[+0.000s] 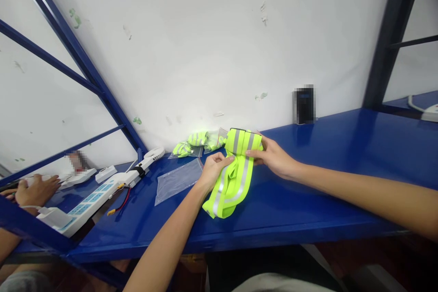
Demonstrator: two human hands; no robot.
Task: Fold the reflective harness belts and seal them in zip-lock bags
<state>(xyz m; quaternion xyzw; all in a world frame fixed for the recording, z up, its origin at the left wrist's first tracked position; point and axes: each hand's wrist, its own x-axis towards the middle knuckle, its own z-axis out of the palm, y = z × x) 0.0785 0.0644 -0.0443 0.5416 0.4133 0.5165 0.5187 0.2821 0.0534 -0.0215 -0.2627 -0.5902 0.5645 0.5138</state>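
A neon yellow reflective strap (238, 182) with silver stripes is held up over the blue shelf, partly folded at its top, its loose loops hanging down to the front. My left hand (216, 166) pinches the strap's left side, thumb on top. At the upper right, my right hand (270, 155) grips the folded part, with its fingers behind and the thumb in front. Just left of my left hand lies a flat clear plastic bag (178, 181). Behind it, several bagged neon yellow bundles (197, 138) rest by the wall.
A white power strip (92, 200) runs along the left, with a small white fan (154, 153) at its far end and a red-black cable (123, 200) beside it. A black box (304, 106) stands against the wall. Another person's hand (37, 191) is beyond the left frame post.
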